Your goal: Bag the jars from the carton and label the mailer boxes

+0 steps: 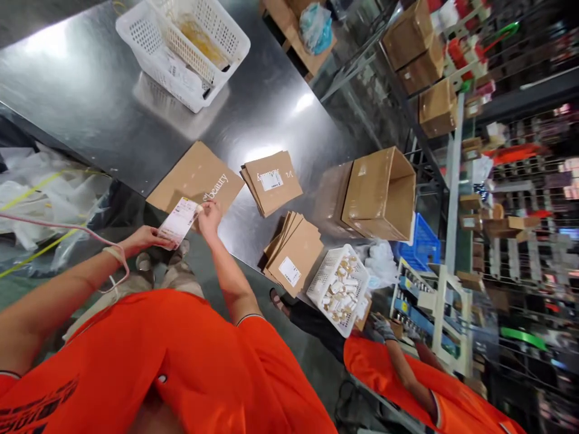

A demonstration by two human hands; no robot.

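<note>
A white printed label is held between my two hands above the near edge of the table. My left hand pinches its lower left end. At its upper right end, the fingers of my right hand grip the corner. Just behind the label lies a flat brown cardboard mailer with "beauty" printed on it in white, partly covered by the label and my right hand. A pinkish cord is looped around my left wrist.
Labelled mailers are stacked to the right, with another pile nearer. A divided white basket stands at the back. Cardboard boxes and a basket of small rolls are further right, near a co-worker in orange.
</note>
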